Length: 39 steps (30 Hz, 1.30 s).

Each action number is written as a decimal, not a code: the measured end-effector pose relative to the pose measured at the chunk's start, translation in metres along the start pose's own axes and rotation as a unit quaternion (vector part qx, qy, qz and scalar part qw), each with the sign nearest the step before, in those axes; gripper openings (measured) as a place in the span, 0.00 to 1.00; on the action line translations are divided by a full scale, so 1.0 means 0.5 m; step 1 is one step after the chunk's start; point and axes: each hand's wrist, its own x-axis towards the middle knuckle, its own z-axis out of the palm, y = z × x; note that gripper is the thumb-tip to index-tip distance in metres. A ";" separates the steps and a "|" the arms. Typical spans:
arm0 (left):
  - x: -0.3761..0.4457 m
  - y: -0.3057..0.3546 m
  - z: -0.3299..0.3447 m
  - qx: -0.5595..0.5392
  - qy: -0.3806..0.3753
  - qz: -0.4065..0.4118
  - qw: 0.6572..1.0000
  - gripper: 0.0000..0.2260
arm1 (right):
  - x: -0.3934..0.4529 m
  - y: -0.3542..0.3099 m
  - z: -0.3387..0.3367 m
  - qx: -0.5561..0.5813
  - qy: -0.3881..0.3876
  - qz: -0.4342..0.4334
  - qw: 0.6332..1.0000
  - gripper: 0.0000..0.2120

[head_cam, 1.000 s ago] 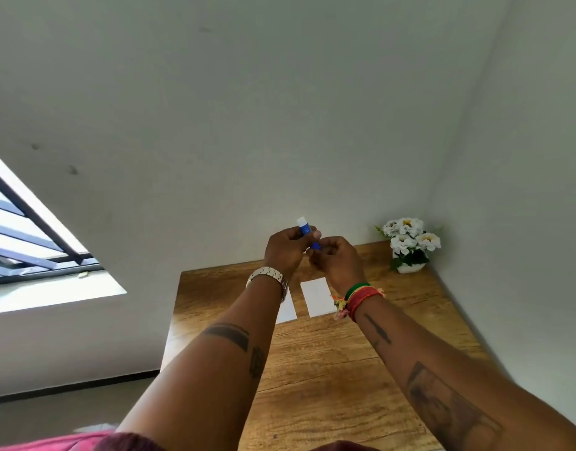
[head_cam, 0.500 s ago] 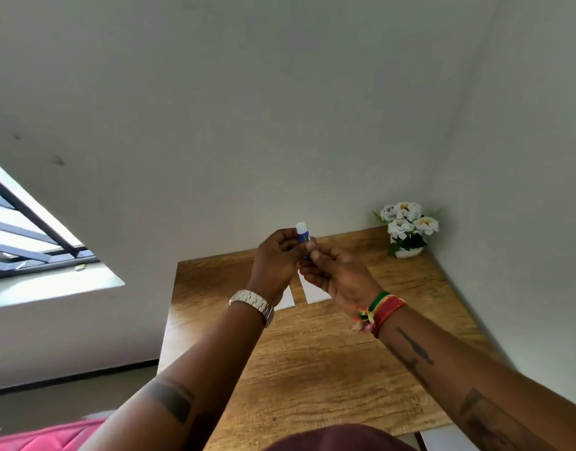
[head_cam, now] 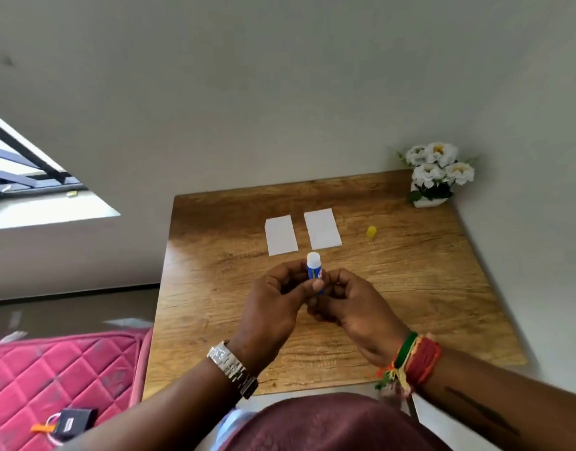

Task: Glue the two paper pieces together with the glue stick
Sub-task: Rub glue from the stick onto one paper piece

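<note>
Wooden table (head_cam: 410, 288); glue stick (head_cam: 314, 271) between both hands.

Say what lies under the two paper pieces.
Both paper pieces lie flat on the wooden table. Whether anything sits beneath them cannot be seen.

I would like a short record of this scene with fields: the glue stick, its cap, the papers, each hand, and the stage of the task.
glue stick: upright, white tip exposed, blue body
cap: yellow, on the table, right of the papers
papers: left paper and right paper flat, side by side, apart
left hand: grip on the stick's body
right hand: at the stick's base
stage: no glue applied yet
</note>
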 end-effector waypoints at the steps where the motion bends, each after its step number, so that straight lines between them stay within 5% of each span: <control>1: 0.009 0.007 0.000 0.000 -0.003 0.000 1.000 0.12 | 0.007 -0.011 -0.007 -0.010 -0.004 -0.003 1.000 0.16; 14: 0.145 0.027 -0.022 0.094 0.037 0.028 0.995 0.12 | 0.122 -0.015 -0.004 0.131 -0.038 -0.005 0.991 0.17; 21: 0.171 0.027 0.056 -0.001 0.084 0.014 0.996 0.13 | 0.155 -0.048 -0.070 0.128 -0.055 0.017 0.990 0.19; 26: 0.198 0.033 0.011 0.023 0.042 0.021 0.999 0.11 | 0.181 -0.048 -0.065 0.130 -0.107 0.023 0.985 0.17; 31: 0.192 0.035 -0.014 0.010 0.014 -0.005 1.000 0.11 | 0.171 -0.014 -0.014 0.213 -0.071 0.009 0.975 0.21; 39: 0.153 0.000 0.010 -0.031 0.013 -0.011 0.999 0.12 | 0.132 0.010 -0.033 0.136 -0.023 0.004 0.990 0.20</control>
